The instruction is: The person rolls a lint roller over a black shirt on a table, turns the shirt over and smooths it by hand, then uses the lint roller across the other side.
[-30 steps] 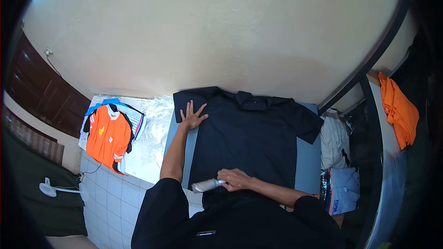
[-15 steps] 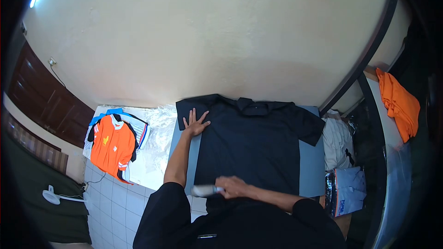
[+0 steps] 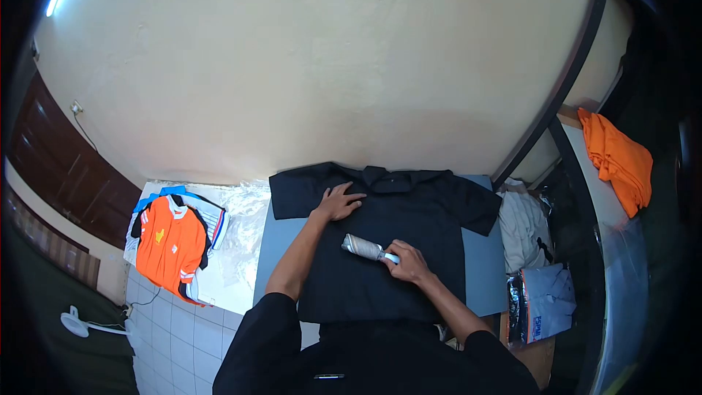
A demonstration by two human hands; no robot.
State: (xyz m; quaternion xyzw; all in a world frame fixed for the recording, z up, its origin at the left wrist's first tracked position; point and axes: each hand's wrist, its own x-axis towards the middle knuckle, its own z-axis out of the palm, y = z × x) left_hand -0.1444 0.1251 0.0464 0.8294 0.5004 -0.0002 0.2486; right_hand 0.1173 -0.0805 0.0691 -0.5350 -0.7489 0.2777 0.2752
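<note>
A black collared shirt point(image 3: 409, 263) lies spread out on a blue-grey board point(image 3: 485, 278), its collar toward the wall and its short sleeves out to both sides. My left hand point(image 3: 339, 202) rests flat on the shirt's upper left part, below the shoulder, fingers stretched out. In my right hand point(image 3: 408, 262) is a lint roller point(image 3: 363, 247), gripped by its light-blue handle. The roller's pale cylinder points left and overlaps the middle of the shirt's front.
Left of the board, an orange jersey point(image 3: 170, 243) tops a pile of shirts beside clear plastic wrapping point(image 3: 245, 230). Grey-white cloth point(image 3: 523, 227) and a bagged grey shirt point(image 3: 552, 300) sit at the right. Folded orange clothing point(image 3: 618, 161) lies on a shelf. A wall point(image 3: 329, 66) stands behind.
My right hand has carried the lint roller up from the shirt's lower edge to its middle. My left hand has slid right, from near the left sleeve onto the upper chest.
</note>
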